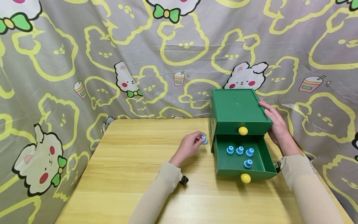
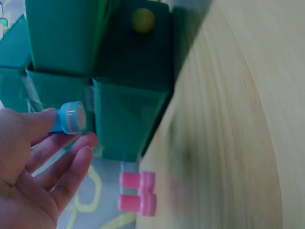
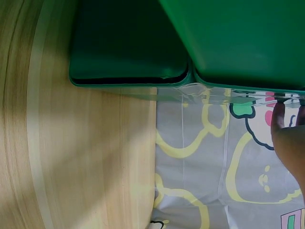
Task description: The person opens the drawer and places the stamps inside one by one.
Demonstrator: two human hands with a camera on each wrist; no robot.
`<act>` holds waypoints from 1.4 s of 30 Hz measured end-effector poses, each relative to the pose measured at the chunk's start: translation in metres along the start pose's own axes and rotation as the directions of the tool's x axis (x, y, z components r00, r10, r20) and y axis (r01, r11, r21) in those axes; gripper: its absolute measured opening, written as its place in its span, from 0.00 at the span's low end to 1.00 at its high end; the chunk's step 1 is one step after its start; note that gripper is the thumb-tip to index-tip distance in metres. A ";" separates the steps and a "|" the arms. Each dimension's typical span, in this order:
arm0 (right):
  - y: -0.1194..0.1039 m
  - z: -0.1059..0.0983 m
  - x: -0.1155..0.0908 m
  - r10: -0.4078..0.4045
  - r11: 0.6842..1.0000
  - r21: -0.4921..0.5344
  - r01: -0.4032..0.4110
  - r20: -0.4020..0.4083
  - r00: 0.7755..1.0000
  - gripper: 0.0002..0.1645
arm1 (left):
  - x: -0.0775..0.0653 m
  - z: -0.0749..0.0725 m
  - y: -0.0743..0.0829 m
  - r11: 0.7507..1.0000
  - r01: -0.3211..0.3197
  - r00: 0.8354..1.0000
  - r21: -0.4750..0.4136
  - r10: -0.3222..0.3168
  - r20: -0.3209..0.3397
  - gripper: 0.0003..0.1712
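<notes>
My left hand (image 1: 190, 144) pinches a small blue stamp (image 1: 204, 139) between thumb and fingers, just left of a green two-drawer cabinet (image 1: 237, 105). In the left wrist view the stamp's wide round end faces away from the palm. The lower drawer (image 1: 240, 171) is pulled out. Several more blue stamps (image 1: 239, 151) stand inside it. The upper drawer (image 1: 226, 128) is closed. My right hand (image 1: 275, 124) rests against the cabinet's right side, fingers extended along its upper edge. Only part of that hand shows in the right wrist view.
Two pink stamps (image 2: 138, 193) appear near the cabinet's side in the left wrist view. Yellow round knobs (image 1: 245, 178) stick out from the drawer fronts. A patterned curtain (image 1: 151, 77) hangs behind the wooden table (image 1: 134, 161).
</notes>
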State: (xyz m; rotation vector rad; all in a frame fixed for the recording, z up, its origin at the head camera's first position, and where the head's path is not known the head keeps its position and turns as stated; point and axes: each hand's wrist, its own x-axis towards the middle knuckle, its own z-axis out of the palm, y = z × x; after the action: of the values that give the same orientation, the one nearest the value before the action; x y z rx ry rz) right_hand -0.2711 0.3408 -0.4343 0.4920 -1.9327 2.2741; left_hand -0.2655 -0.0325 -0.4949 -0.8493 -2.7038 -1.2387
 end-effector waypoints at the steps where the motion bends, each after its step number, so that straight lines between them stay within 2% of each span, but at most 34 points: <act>1: 0.000 0.000 0.000 -0.001 1.000 0.001 0.001 -0.001 1.000 0.29 | -0.001 0.000 0.003 1.000 -0.013 1.000 -0.008 0.013 -0.003 0.15; 13: -0.001 0.000 0.000 0.008 1.000 -0.004 -0.008 -0.006 1.000 0.30 | -0.012 0.000 0.042 0.980 -0.171 0.985 -0.100 0.168 -0.044 0.15; 22: -0.002 0.000 -0.001 0.003 1.000 0.001 -0.003 -0.008 1.000 0.30 | -0.013 0.001 0.053 0.972 -0.227 0.970 -0.059 0.221 -0.096 0.16; 28: 0.000 0.001 -0.001 0.005 1.000 0.000 -0.005 -0.007 1.000 0.30 | -0.013 0.007 0.061 0.951 -0.300 0.949 -0.069 0.291 -0.119 0.15; 37: -0.001 0.002 -0.001 0.003 1.000 0.004 -0.003 -0.007 1.000 0.30 | -0.011 0.017 0.078 0.922 -0.387 0.921 -0.025 0.386 -0.047 0.16; 42: -0.001 0.001 -0.001 0.002 1.000 0.004 -0.002 -0.008 1.000 0.30 | -0.010 0.023 0.085 0.922 -0.386 0.922 0.010 0.386 0.019 0.16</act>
State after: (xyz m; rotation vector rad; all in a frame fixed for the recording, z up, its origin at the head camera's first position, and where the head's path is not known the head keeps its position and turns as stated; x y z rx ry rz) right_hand -0.2700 0.3397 -0.4330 0.4816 -1.9260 2.2782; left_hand -0.2109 0.0243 -0.4548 -1.3151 -2.3851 -1.1236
